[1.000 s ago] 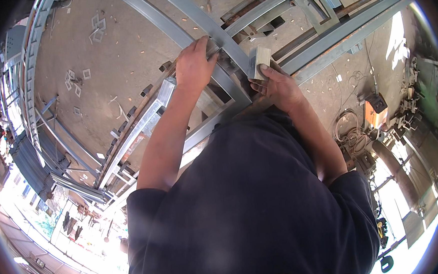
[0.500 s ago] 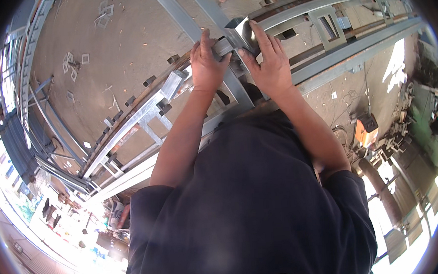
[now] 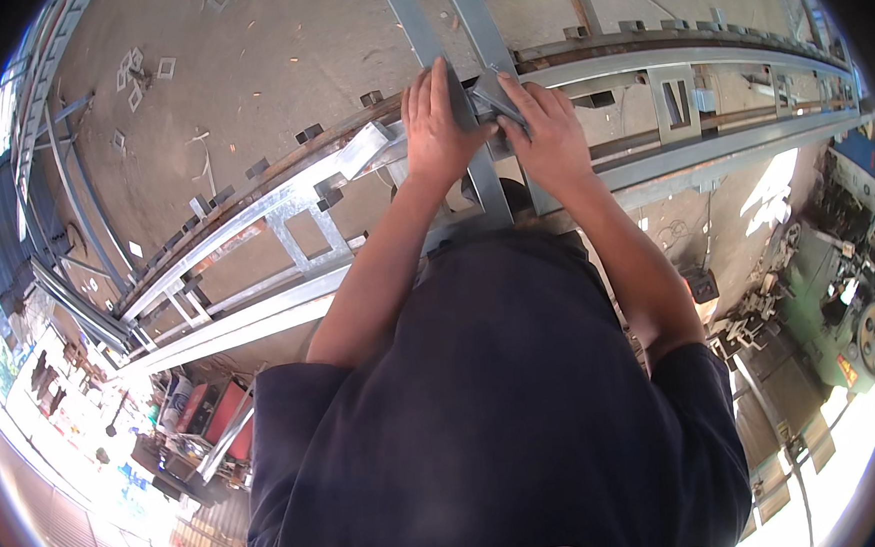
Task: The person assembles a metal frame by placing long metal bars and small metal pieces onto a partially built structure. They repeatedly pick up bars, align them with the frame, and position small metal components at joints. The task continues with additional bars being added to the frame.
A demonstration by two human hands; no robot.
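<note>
My left hand (image 3: 435, 138) is closed at the edge of a dark flat-faced metal piece (image 3: 461, 102), fingers pointing away and thumb stretched to the right. Close beside it, my right hand (image 3: 552, 138) grips a short grey metal piece (image 3: 497, 97) between thumb and fingers. Both pieces are at the crossing of two long steel bars (image 3: 473, 11) and the long steel frame. Whether the two pieces are one part cannot be made out. Left of my left hand, a short shiny square tube (image 3: 363, 151) lies at a slant on the frame.
The steel frame (image 3: 651, 163) runs across in front of me, with rectangular plates (image 3: 675, 106) between its rails and small dark blocks (image 3: 372, 98) along its far side. Loose square plates (image 3: 132, 77) lie on the floor at far left. A green machine (image 3: 828, 310) stands at right.
The view has shifted, so the frame sits differently. The short grey piece has turned at the crossing, its bright face no longer showing. Both hands remain there, closer together.
</note>
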